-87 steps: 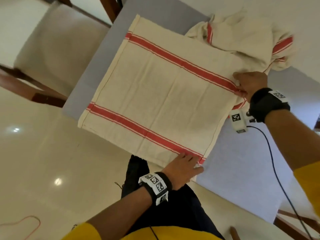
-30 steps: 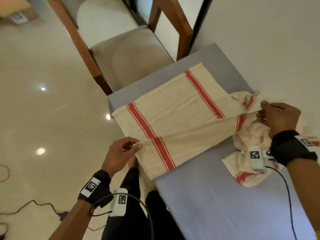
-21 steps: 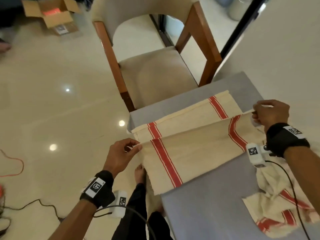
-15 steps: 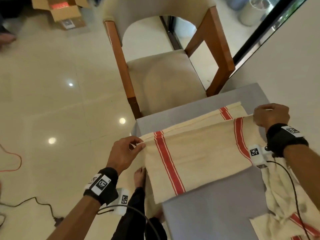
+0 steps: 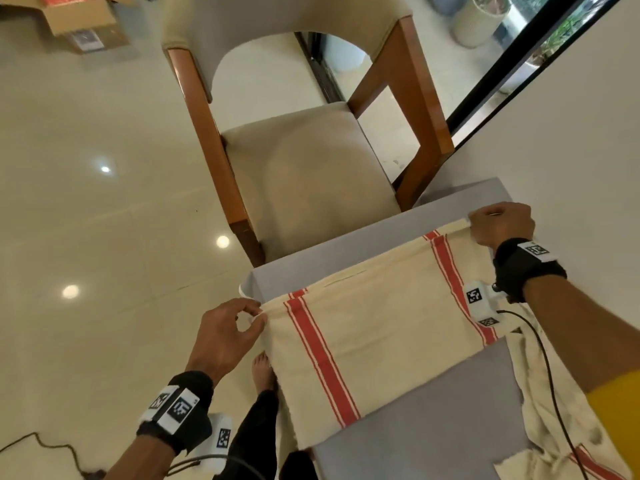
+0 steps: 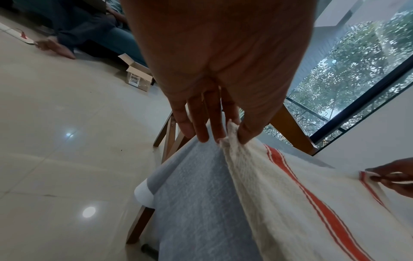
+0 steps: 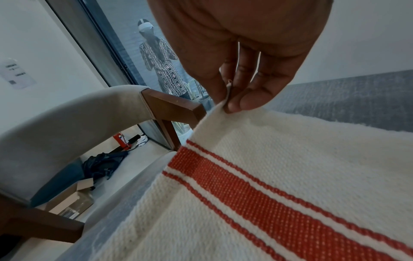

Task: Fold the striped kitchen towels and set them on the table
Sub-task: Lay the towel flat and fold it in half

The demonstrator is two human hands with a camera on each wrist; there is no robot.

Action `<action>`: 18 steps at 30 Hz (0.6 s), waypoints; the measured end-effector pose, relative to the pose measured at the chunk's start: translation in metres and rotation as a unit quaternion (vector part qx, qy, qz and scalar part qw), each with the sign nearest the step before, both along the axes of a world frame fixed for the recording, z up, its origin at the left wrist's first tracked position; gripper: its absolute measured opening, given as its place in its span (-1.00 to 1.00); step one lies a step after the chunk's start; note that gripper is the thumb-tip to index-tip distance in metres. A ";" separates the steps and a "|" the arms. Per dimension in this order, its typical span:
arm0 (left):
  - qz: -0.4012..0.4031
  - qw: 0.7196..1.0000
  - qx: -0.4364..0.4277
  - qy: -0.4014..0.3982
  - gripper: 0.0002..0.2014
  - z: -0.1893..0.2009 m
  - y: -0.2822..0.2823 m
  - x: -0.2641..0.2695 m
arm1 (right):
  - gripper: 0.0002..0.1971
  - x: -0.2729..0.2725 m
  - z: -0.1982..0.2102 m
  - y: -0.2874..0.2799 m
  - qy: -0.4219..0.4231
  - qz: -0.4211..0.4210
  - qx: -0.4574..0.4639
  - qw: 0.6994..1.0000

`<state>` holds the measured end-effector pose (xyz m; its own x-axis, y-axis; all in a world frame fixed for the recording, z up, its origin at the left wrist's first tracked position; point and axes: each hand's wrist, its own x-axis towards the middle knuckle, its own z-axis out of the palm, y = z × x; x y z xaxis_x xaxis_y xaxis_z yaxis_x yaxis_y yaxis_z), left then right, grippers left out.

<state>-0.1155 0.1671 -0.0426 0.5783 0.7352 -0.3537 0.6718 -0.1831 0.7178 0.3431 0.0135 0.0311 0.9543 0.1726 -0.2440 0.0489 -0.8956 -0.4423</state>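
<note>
A cream kitchen towel with red stripes [image 5: 377, 327] lies folded in half on the grey table [image 5: 408, 427], its near part hanging over the table's left edge. My left hand [image 5: 242, 323] pinches its left corner [image 6: 228, 136] between thumb and fingers. My right hand [image 5: 498, 225] pinches the far right corner [image 7: 225, 104]. The top layer's edge lies almost on the lower layer's far edge. A second, crumpled striped towel [image 5: 568, 420] lies on the table under my right forearm.
A wooden chair with a beige seat [image 5: 304, 174] stands just beyond the table's far end. A cardboard box [image 5: 79, 22] sits on the tiled floor at the top left. A glass door [image 5: 540, 53] is at the top right. Cables trail on the floor at the lower left.
Both hands have carried the towel's near edge away from me and over to its far edge, which folds the towel in half. The head view has swung toward the chair.
</note>
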 end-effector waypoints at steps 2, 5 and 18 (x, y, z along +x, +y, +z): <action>-0.001 1.000 -0.014 -0.005 -0.90 -0.001 0.003 0.000 | -0.79 0.001 -0.004 0.003 0.002 -0.013 0.002 1.000; -0.002 1.000 -0.017 -0.005 -0.92 -0.001 0.009 0.002 | -0.78 0.006 -0.010 0.009 0.002 -0.031 -0.005 1.000; -0.069 0.997 -0.001 0.031 -0.82 0.008 0.022 0.013 | -0.42 -0.014 -0.030 -0.006 -0.048 0.460 -0.227 0.857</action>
<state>-0.1029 0.1889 -0.0345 0.6508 0.6499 -0.3925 0.6831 -0.2755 0.6764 0.3290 0.0080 0.0006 0.4842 0.7711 -0.4135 0.8437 -0.5366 -0.0127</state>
